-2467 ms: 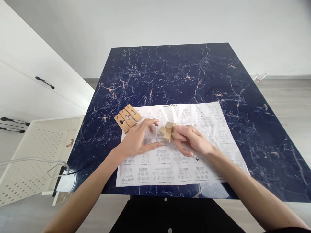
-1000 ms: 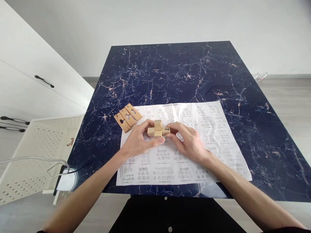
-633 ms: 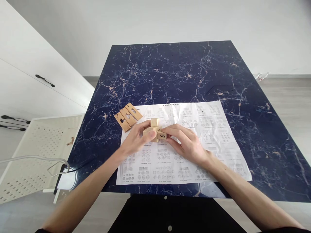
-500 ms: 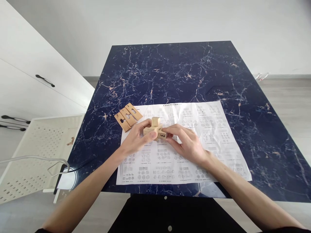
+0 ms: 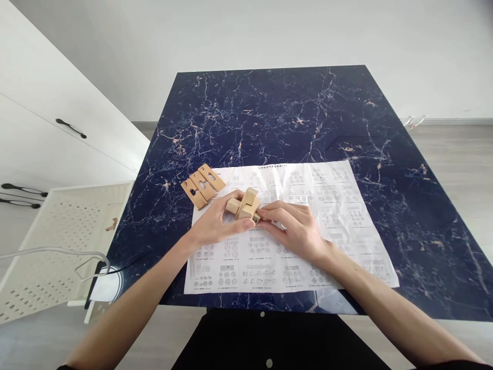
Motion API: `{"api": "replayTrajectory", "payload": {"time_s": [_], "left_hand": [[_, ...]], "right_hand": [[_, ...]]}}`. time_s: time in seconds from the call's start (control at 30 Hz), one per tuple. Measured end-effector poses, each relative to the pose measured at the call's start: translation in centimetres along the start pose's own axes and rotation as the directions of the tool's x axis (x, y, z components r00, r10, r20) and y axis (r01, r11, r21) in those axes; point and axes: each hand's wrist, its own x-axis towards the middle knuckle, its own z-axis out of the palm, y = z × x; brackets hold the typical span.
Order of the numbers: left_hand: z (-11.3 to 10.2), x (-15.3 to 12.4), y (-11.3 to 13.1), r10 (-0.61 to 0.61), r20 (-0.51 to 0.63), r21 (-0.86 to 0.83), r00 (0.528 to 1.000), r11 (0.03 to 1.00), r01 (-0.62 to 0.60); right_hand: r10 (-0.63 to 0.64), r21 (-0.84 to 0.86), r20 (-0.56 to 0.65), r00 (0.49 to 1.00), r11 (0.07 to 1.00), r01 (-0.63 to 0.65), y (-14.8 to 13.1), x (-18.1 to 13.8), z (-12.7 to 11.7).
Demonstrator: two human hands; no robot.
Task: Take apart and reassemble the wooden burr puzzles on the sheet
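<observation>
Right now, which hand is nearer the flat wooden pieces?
Left. The left hand lies just beside the flat wooden pieces; the right hand is farther off, beyond the wooden puzzle.

Lower part of wooden puzzle (image 5: 245,205) hidden inside left grip (image 5: 215,226) and right grip (image 5: 296,231), sheet (image 5: 346,216) print too small to read, its middle covered by both, desk (image 5: 269,118) near right corner and white rack (image 5: 50,246) cut off by picture edges.
</observation>
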Motion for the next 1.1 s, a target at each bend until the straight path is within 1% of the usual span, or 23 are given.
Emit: {"api": "replayTrajectory", "payload": {"time_s": [0.1, 0.17, 0.23, 0.37, 0.43, 0.5, 0.6, 0.77, 0.93, 1.1], "left_hand": [[0.0, 0.0, -0.1, 0.003, -0.006, -0.010, 1.000, 1.000, -0.003], [0.0, 0.0, -0.1, -0.004, -0.006, -0.017, 1.000, 1.000, 0.004], [0.1, 0.0, -0.1, -0.009, -0.002, -0.015, 1.000, 1.000, 0.009], [0.2, -0.1, 0.1, 0.027, -0.012, -0.018, 1.000, 0.999, -0.028], [0.3, -0.1, 0.3, 0.032, -0.020, -0.025, 0.999, 0.999, -0.033], [0.3, -0.2, 0.6, 0.003, -0.022, -0.028, 1.000, 1.000, -0.004], [0.4, -0.2, 0.8, -0.049, -0.026, -0.034, 0.998, 0.998, 0.048], [0.7, -0.1, 1.0, -0.078, -0.039, -0.064, 0.996, 0.995, 0.076], [0.7, -0.1, 1.2, -0.089, -0.047, -0.076, 0.995, 0.993, 0.086], [0.6, -0.1, 1.0, -0.083, -0.051, -0.038, 0.995, 0.996, 0.081]], "right_hand": [[0.055, 0.024, -0.005, 0.998, 0.998, -0.054, -0.2, 0.1, -0.1], [0.127, 0.042, 0.016, 0.992, 0.991, -0.128, -0.3, 0.2, -0.3], [0.155, 0.053, 0.050, 0.987, 0.986, -0.158, -0.3, 0.4, -0.5], [0.106, 0.047, 0.105, 0.989, 0.993, -0.112, -0.1, 0.4, -0.7], [0.121, 0.038, 0.121, 0.985, 0.991, -0.126, 0.0, 0.4, -0.7], [0.133, 0.042, 0.129, 0.983, 0.989, -0.140, 0.1, 0.4, -0.7], [0.125, 0.066, 0.122, 0.985, 0.989, -0.133, 0.3, 0.4, -0.7], [0.123, 0.084, 0.107, 0.987, 0.988, -0.132, 0.4, 0.5, -0.7], [0.105, 0.098, 0.102, 0.989, 0.988, -0.115, 0.3, 0.4, -0.6], [0.108, 0.121, 0.110, 0.988, 0.985, -0.121, 0.3, 0.3, -0.6]]}}
